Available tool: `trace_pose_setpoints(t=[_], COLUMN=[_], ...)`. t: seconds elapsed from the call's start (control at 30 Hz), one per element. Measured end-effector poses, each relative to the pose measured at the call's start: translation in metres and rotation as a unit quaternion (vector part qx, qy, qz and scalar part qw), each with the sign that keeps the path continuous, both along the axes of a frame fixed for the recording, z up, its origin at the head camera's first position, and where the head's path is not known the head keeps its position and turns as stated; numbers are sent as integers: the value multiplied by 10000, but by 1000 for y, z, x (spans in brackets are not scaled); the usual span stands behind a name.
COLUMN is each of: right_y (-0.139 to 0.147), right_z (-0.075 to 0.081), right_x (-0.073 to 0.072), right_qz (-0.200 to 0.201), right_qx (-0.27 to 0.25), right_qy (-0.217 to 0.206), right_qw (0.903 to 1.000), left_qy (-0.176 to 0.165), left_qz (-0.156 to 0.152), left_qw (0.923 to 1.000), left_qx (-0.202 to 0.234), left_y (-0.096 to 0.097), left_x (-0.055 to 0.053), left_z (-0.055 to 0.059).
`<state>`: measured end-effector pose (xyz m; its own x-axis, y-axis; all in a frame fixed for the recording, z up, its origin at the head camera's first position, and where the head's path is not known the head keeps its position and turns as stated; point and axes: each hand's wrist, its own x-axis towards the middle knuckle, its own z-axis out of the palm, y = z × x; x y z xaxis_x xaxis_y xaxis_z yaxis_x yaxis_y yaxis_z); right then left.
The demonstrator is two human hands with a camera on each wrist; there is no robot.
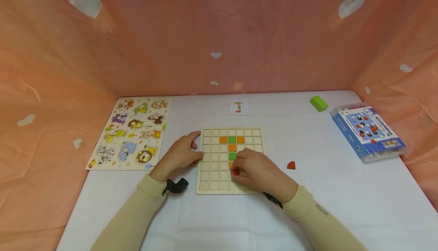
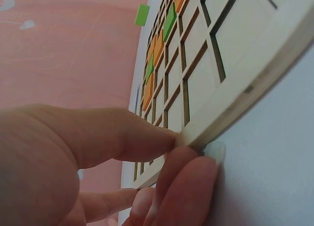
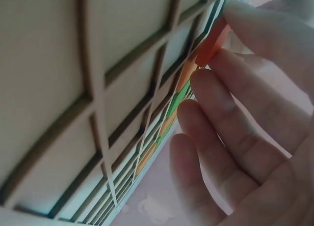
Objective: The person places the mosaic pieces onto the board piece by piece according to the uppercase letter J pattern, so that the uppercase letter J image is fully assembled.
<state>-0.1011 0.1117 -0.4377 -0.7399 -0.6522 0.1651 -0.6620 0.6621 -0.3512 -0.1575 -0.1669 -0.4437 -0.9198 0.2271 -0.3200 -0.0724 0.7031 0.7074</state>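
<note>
A wooden grid board (image 1: 213,175) lies on the table, with orange and green square tiles (image 1: 232,139) set in a T shape in its cells. My left hand (image 1: 181,152) holds the board's left edge, index finger stretched to the far corner. In the left wrist view the thumb (image 2: 142,137) meets the rim, other fingers curled beside it. Between thumb and fingertips, my right hand (image 1: 256,169) pinches a red piece (image 3: 213,42) just below the lowest orange tile. Its other fingers (image 3: 196,123) hang loosely over the board. A second red piece (image 1: 291,165), a quarter circle, lies to the right.
Behind the board lies a small pattern card (image 1: 239,107) with a coloured figure. An animal puzzle board (image 1: 128,133) is at the left. On the right are a green block (image 1: 318,103) and a boxed molecule model set (image 1: 368,131). Orange cloth surrounds the table.
</note>
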Motion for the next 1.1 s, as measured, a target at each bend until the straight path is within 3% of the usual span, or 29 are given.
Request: trace_pose_setpoints(t=[0.23, 1.1], right_y=[-3, -4], right_z=[-2, -1], right_x=[0, 2], right_qz=[123, -44], right_qx=[-17, 98], right_qy=[245, 103], right_qw=[9996, 9999], left_qy=[19, 49], left_qz=[-42, -80], left_qw=[10000, 9999], left_qx=[20, -52], left_y=[0, -1], left_x=[-2, -2], left_z=[2, 0])
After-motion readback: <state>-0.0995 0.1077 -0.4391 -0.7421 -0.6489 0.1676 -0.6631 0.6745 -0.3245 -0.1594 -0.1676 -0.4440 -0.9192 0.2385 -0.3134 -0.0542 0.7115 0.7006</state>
